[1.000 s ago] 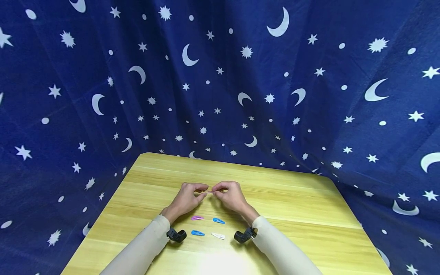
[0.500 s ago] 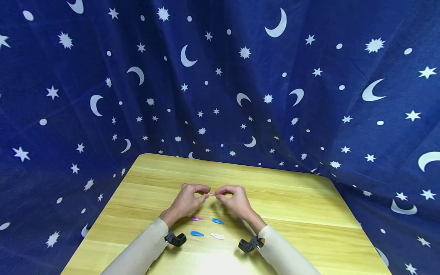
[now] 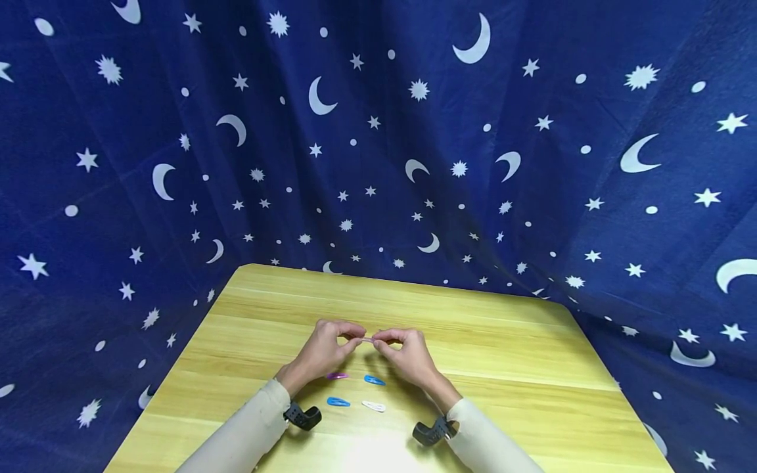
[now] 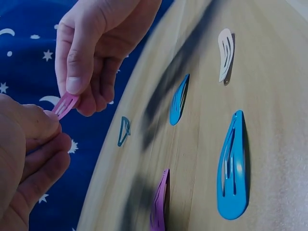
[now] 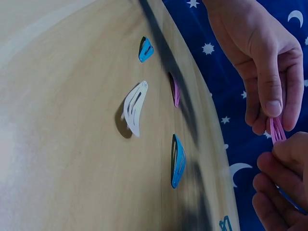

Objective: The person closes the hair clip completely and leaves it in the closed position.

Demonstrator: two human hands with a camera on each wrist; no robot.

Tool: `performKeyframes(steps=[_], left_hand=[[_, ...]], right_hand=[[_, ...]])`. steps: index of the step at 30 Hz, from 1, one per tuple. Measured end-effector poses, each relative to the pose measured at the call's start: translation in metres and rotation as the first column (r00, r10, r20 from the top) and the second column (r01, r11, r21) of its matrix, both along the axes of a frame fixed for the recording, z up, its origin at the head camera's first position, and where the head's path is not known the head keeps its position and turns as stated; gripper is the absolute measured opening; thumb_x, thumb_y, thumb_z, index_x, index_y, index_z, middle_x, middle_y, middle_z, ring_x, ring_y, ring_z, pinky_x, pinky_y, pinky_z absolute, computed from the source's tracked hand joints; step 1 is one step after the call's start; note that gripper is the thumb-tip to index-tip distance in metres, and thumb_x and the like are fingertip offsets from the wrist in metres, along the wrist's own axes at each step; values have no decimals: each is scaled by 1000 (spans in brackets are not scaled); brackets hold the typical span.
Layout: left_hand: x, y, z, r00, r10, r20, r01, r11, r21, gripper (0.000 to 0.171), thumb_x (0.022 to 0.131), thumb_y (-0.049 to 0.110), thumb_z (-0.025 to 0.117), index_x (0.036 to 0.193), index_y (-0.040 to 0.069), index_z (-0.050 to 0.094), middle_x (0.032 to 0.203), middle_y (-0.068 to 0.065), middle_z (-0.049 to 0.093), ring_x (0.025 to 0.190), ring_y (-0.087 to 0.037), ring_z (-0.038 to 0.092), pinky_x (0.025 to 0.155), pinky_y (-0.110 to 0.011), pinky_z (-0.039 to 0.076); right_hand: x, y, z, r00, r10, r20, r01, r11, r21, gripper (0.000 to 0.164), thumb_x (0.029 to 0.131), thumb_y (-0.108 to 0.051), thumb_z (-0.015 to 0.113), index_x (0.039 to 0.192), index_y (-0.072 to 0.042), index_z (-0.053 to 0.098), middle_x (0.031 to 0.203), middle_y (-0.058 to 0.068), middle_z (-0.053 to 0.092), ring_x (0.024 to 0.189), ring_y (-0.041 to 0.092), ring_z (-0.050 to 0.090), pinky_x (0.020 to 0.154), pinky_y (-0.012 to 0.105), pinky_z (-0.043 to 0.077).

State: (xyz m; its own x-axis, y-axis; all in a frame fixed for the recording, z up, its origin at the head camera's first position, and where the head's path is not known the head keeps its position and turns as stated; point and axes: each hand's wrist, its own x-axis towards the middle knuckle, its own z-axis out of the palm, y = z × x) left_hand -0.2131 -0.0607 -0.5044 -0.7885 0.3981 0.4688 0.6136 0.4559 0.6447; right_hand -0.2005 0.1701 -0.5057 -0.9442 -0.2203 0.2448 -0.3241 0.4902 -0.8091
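Between my two hands is a pink snap hair clip (image 4: 65, 105), held above the table. My left hand (image 3: 325, 345) pinches one end of the clip between thumb and fingers. The other end is pinched by my right hand (image 3: 408, 355). Below the hands lie a purple hair clip (image 3: 338, 376), a blue hair clip (image 3: 374, 380), a second blue hair clip (image 3: 339, 402) and a white hair clip (image 3: 374, 406), all on the table. In the wrist views the fingertips cover both ends of the pink clip.
The wooden table (image 3: 503, 355) reaches back to a dark blue curtain (image 3: 378, 164) with moons and stars. A small teal outlined shape (image 4: 124, 131) lies on the table past the clips; its kind is unclear. Black bands (image 3: 303, 416) sit on both wrists.
Both hands have shifted slightly nearer the body, still pinching the pink hair clip. The right wrist has swung a little to the right. The clips on the table lie as before.
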Motion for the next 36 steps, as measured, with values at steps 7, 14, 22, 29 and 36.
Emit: performKeyframes(steps=[7,14,22,29,36], left_hand=[[-2,-1,-1,999,-13,49,14,1000,-26,19,102,9,78,119,2,82,117,-7,84,104,-21,80,92,-37,66],[-4,-2,-2,996,-23,83,27,998,-54,20,106,14,74,122,4,82,120,-6,83,104,-20,79,91,-37,66],[-3,-3,0,997,-12,82,17,998,-56,10,106,13,74,108,14,85,108,0,84,95,-12,77,83,-29,64],[-3,-6,2,996,-14,85,19,998,-59,11,106,13,73,106,15,84,105,2,84,92,-8,74,78,-26,60],[-1,-8,3,993,-40,111,45,998,-40,11,105,10,73,104,11,84,98,0,83,85,-5,70,74,-24,57]], right_hand=[[1,2,0,999,25,-23,-24,999,29,11,101,-16,79,103,-24,87,108,-8,84,112,18,78,106,40,59],[2,2,4,999,28,-43,-27,999,35,13,100,-13,80,101,-24,87,105,-9,84,109,16,78,102,38,59],[1,0,6,999,39,-29,-38,999,21,13,100,-12,80,102,-23,87,104,-9,84,107,14,78,100,36,60],[1,-1,6,997,66,-37,-65,998,25,11,102,-14,79,105,-21,86,105,-9,84,109,17,78,100,41,61],[3,-2,6,992,111,-58,-109,994,28,10,103,-14,77,107,-18,86,108,-6,85,110,19,79,102,37,60]])
